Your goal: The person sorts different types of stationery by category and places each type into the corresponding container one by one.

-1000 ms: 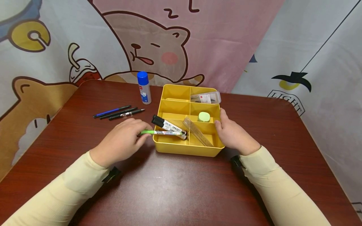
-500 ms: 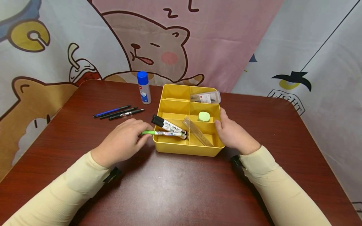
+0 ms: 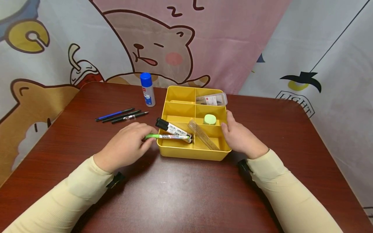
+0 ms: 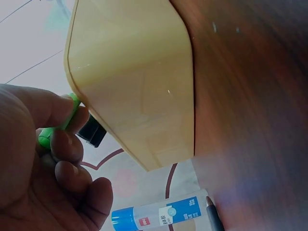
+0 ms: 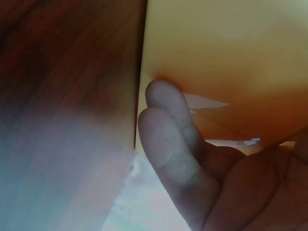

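My left hand [image 3: 127,145] pinches the green end of a slim green and white pen [image 3: 172,137] between thumb and fingers. The pen lies level across the front left compartment of a yellow divided box [image 3: 192,153], its far end over two black-capped whiteboard markers [image 3: 174,128] leaning there. From the left wrist view, the pen's green part [image 4: 60,120] shows at the box rim. On the opposite side my right hand [image 3: 240,137] holds the box wall, thumb over the rim and fingers along the outside. A clear ruler [image 3: 204,136] slants in the front right compartment.
A light green square-topped item [image 3: 209,119] sits in the middle right compartment, and a clear plastic case [image 3: 211,99] in the back right one. Left of the box stand a blue-capped glue stick [image 3: 148,90] and several pens [image 3: 120,116] lying on the brown table [image 3: 180,194].
The head view has shifted very slightly. Both hands, the pen and the box keep practically the same positions.
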The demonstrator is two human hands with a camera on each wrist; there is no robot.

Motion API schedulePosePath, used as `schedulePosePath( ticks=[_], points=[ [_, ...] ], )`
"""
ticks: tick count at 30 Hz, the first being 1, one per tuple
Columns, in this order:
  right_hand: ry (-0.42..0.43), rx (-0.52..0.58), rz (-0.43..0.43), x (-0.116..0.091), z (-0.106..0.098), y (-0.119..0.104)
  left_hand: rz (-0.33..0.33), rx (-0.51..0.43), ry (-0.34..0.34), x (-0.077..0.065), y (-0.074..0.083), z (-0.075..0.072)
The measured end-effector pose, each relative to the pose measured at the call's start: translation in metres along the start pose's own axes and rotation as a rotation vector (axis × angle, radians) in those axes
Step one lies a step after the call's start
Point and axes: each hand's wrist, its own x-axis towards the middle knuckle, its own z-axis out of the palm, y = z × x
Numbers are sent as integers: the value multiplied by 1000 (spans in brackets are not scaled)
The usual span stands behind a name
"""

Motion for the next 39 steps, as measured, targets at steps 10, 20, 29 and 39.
schedulePosePath(
  ticks=[10,20,29,39],
  points=[
    [0,5,-3,1,-1,2,-19,-31,-9,2,-2,4],
    [3,17,-8,1,0,1,-9,-32,23,2,-1,5],
    [-11,17,7,1,0,1,-3,-13,50,4,1,7],
    [-1,25,-11,1,0,1,28,13,54,8,7,6]
  ],
)
